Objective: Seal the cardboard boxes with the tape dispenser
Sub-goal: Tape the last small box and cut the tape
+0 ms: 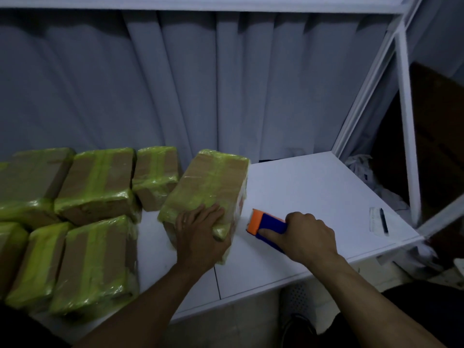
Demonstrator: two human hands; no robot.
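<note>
Left hand (200, 234) is pressing flat on box (211, 182) near table (313, 187) front edge; right hand (308, 237) is gripping tape dispenser (270, 223). Likely stiff, slick wrap: hold corners.

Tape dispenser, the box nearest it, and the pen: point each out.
tape dispenser (272, 222): head view, on its blue body.
nearest box (208, 182): head view, on its taped top face.
pen (384, 221): head view, middle of the barrel.

Bare surface (313, 187): beyond and right of the right hand (308, 237), which grips the tape dispenser (270, 226). Pen (384, 222) on paper slip (374, 217): far right, near frame post (408, 136). Wrapped box (208, 189): under left hand (200, 237), slim gap to tape dispenser. Box cluster (95, 187): left of left hand, closely packed. Curtain (175, 84): beyond both hands
</note>
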